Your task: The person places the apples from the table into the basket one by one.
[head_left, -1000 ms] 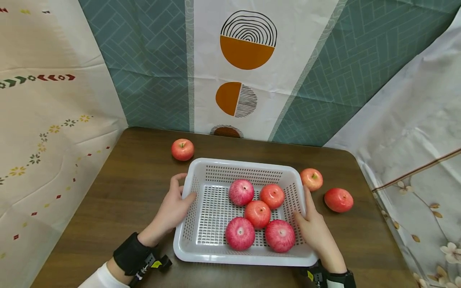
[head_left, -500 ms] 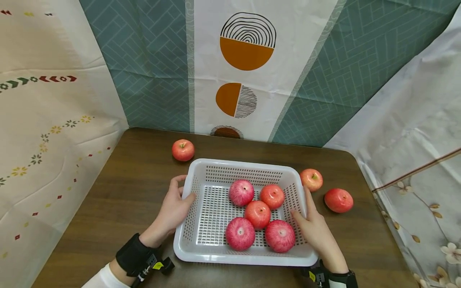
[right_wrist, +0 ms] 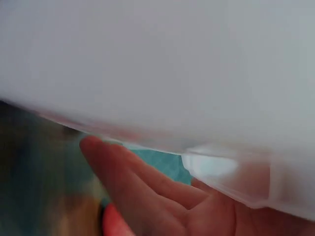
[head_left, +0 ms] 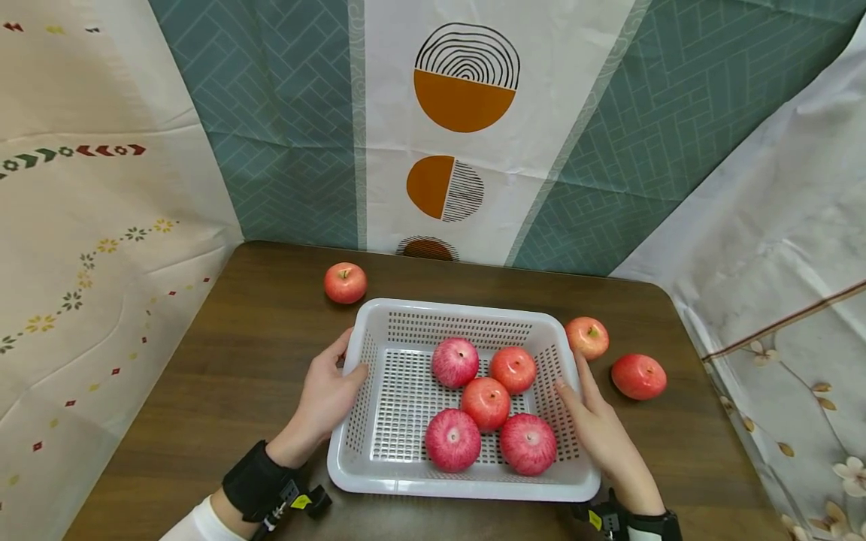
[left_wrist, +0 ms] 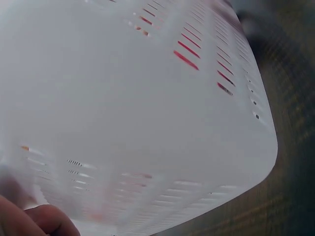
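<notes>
A white plastic basket [head_left: 460, 488] with slotted walls stands on the brown table. In it lie two red apples [head_left: 485, 403] and three pink streaked round fruits [head_left: 452, 439]. My left hand [head_left: 328, 394] grips the basket's left rim, thumb over the inside and fingers outside. At the right rim, my right hand [head_left: 598, 428] holds with the thumb over the edge and the index finger along the outer wall. The basket wall [left_wrist: 123, 98] fills most of the left wrist view. In the right wrist view, fingers [right_wrist: 133, 182] reach under the rim.
One apple [head_left: 345, 283] sits behind the basket's left corner. To the right, another apple [head_left: 587, 338] is close by the rim, near my index fingertip, and a red fruit [head_left: 639, 376] lies farther out. Patterned cloths [head_left: 291, 135] hang around the table.
The basket and fruit stay almost in place. My right thumb has drawn slightly outward toward the rim, and my left fingers have shifted a little behind the left rim.
</notes>
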Motion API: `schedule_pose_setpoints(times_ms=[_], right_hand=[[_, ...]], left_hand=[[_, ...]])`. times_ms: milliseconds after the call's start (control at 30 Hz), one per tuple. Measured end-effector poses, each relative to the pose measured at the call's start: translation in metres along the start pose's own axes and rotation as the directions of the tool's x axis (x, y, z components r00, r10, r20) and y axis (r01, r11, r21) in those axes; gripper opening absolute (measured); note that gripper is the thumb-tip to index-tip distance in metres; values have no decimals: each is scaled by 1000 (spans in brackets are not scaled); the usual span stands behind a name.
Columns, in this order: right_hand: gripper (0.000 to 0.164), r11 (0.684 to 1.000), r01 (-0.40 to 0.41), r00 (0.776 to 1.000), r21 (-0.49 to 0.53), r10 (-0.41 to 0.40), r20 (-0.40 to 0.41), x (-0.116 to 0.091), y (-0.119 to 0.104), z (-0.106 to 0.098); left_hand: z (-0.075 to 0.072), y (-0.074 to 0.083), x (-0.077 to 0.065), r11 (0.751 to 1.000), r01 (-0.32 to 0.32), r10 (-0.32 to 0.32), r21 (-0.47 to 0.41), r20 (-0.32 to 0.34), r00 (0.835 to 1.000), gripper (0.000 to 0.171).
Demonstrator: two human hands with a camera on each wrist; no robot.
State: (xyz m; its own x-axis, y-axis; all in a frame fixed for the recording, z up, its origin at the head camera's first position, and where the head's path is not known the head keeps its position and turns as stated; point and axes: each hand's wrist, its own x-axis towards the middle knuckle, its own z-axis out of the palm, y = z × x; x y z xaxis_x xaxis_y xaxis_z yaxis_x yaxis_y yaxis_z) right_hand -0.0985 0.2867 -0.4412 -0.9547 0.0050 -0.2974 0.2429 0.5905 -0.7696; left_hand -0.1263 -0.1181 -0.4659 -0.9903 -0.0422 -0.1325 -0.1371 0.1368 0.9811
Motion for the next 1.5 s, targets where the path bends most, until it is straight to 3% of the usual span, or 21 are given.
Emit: schedule_pose_setpoints(times_ms=[233, 400, 633, 833, 967, 1067, 1267, 1500], right_hand=[[73, 1000, 4, 999, -31, -5, -43, -1, 2, -21], [70, 991, 25, 995, -129, -37, -97, -2, 4, -47], [71, 916, -16, 979, -401, -68, -194, 1, 9, -92], [84, 859, -48, 969, -509, -84, -234, 11, 19, -118], [102, 839, -49, 974, -543, -81, -212, 26, 36, -123], [110, 843, -36, 980, -537, -75, -183, 39, 48, -120], [108, 854, -36, 993, -519, -26, -111, 57, 59, -116], [105, 848, -69, 994, -525, 11, -113, 64, 63, -111]], left_hand=[[0, -1, -2, 1000, -6, 6, 18, 2, 1000, 68], [0, -2, -2, 1000, -15, 15, 23, -4, 1000, 66], [1, -1, -2, 999, -11, 12, 31, -12, 1000, 66], [2, 0, 0, 999, -21, 21, 39, -17, 1000, 66], [1, 0, 0, 999, -19, 20, 41, -21, 1000, 66], [1, 1, 1, 999, -30, 31, 40, -20, 999, 66], [0, 2, 0, 999, -24, 24, 36, -8, 1000, 67], [1, 0, -1, 998, -27, 27, 54, -11, 1000, 67]])
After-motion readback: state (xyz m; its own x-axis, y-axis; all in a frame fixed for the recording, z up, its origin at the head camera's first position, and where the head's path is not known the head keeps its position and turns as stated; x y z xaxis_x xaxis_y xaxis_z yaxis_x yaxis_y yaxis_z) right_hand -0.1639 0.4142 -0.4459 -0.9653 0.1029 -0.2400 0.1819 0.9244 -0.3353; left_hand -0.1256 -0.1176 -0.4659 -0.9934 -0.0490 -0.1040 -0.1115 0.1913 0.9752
